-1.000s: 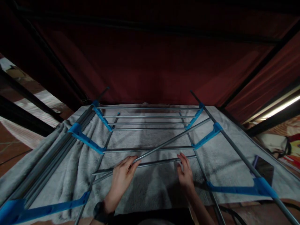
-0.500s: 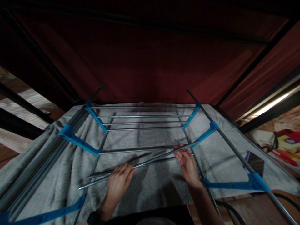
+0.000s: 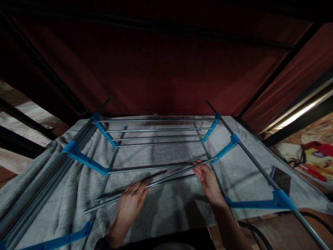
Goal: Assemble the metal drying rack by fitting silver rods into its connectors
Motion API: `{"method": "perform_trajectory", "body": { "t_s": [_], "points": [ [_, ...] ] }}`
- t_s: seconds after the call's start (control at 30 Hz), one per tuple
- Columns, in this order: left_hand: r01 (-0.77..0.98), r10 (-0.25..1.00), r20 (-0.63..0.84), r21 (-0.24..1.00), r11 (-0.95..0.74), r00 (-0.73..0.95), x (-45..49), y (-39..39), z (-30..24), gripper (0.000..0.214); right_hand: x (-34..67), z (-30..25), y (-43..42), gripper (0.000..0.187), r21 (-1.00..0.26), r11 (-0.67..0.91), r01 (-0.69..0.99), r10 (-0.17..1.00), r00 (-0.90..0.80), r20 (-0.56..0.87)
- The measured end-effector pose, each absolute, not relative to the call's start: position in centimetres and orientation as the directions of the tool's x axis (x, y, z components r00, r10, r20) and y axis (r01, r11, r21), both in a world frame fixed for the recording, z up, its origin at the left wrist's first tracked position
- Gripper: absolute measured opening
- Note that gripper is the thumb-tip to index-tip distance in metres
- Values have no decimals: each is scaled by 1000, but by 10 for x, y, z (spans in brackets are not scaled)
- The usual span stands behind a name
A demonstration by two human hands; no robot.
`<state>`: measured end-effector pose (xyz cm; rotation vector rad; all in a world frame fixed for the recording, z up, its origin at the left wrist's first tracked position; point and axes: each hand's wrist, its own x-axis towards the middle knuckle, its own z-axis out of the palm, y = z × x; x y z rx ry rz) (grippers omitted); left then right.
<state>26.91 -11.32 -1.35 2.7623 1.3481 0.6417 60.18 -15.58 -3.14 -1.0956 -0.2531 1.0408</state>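
Note:
Grey metal rods cross between my hands above a rack with blue plastic brackets. My left hand (image 3: 132,199) is closed around a slanting metal rod (image 3: 170,176), whose left end sticks out past my wrist. A second rod (image 3: 177,180) lies close beneath it and also passes under my left hand. My right hand (image 3: 206,178) pinches the slanting rod near its right end, beside the right-hand blue bracket (image 3: 225,149). Behind them another rod (image 3: 153,169) runs from the left-hand blue bracket (image 3: 88,159) toward the right one; my fingers partly hide its right end.
Several rods (image 3: 158,139) span the far pair of brackets. A bundle of tubes (image 3: 52,184) runs along the left. The rack rests on a grey blanket (image 3: 78,208). A phone (image 3: 281,180) lies at the right, near a red and yellow packet (image 3: 317,156). A dark red curtain (image 3: 156,76) hangs behind.
The view has shifted slightly. Both hands keep their hold on the slanting rod, which has slid or tilted only a little to the left.

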Motion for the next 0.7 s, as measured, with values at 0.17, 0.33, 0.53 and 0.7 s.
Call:
{"method": "perform_trajectory", "body": {
  "t_s": [0.17, 0.33, 0.53, 0.7],
  "points": [
    [759, 754, 359, 161, -631, 550, 271, -111, -12, 39, 605, -34, -155, 21, -829, 71, -554, 792, 537, -291],
    [755, 754, 354, 168, -634, 554, 272, -109, -9, 39, 607, -35, -154, 21, -843, 64, -533, 803, 530, -274],
    [757, 755, 332, 156, -635, 565, 272, -105, 0, 39, 607, -34, -154, 22, -847, 67, -527, 810, 525, -262],
    [752, 763, 335, 195, -630, 552, 275, -98, 6, 38, 609, -34, -152, 21, -840, 69, -539, 801, 531, -275]
  ]
}}
